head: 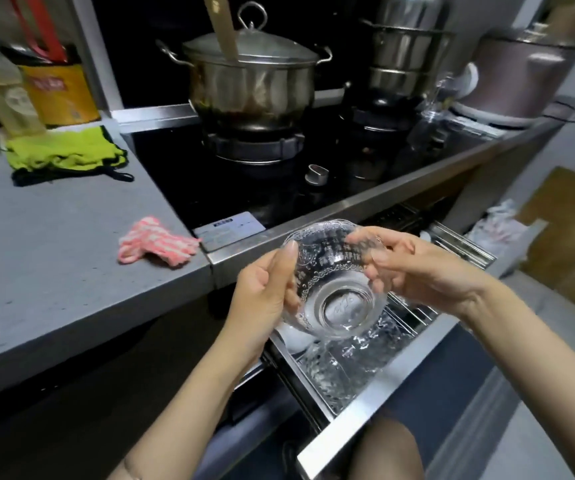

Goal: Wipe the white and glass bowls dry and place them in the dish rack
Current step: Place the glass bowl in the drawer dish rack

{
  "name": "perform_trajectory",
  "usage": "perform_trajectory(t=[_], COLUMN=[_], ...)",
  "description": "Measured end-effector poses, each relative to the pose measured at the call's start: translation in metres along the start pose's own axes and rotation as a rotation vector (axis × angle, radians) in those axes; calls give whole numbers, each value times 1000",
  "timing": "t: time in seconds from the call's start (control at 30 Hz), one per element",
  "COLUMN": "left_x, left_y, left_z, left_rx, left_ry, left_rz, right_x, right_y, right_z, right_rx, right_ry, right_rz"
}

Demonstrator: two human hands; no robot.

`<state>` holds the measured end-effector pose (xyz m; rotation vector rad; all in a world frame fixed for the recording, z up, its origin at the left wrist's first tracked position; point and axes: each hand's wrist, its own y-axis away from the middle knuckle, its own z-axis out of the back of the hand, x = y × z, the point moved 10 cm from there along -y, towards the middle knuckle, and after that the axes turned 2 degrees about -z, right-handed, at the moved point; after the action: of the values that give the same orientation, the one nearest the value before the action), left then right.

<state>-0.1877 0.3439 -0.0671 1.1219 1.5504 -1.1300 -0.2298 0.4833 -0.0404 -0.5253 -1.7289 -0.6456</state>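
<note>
A patterned glass bowl (pixel 334 285) is held tilted, its base toward me, above the pulled-out dish rack drawer (pixel 376 403). My left hand (pixel 265 292) grips its left rim with the thumb along the edge. My right hand (pixel 414 268) holds the right rim, fingers curled over it. Other glass bowls (pixel 345 365) lie in the rack below, and a white bowl (pixel 294 337) shows at the rack's left end. A pink-and-white cloth (pixel 156 245) lies on the grey counter, left of my hands.
The grey counter (pixel 54 271) runs to the left, with a green cloth (pixel 64 154) and bottles at its back. A black hob carries a lidded steel pot (pixel 251 81) and a steamer (pixel 403 60). More wire racking (pixel 459 240) extends right inside the drawer.
</note>
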Motion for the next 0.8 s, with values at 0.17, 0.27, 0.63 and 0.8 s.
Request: perform_trajectory(t=[0.17,0.27,0.63,0.8], left_x=[89,143,281,322], left_y=[-34,-53,-68,-65], left_z=[-41,-46,-95,-93], left_rx=[91,123,564,529], left_ry=[-117,-343,-1252,-1302], left_rz=[178,185,129,242], right_x=[-16,-24,-120,-167], right_y=[23,28,-2,-22], right_z=[94,155,305,328], right_rx=[-235,-404,-711,-657], right_ry=[-44,-61,178,269], right_rz=[-43,-40,-408,-600])
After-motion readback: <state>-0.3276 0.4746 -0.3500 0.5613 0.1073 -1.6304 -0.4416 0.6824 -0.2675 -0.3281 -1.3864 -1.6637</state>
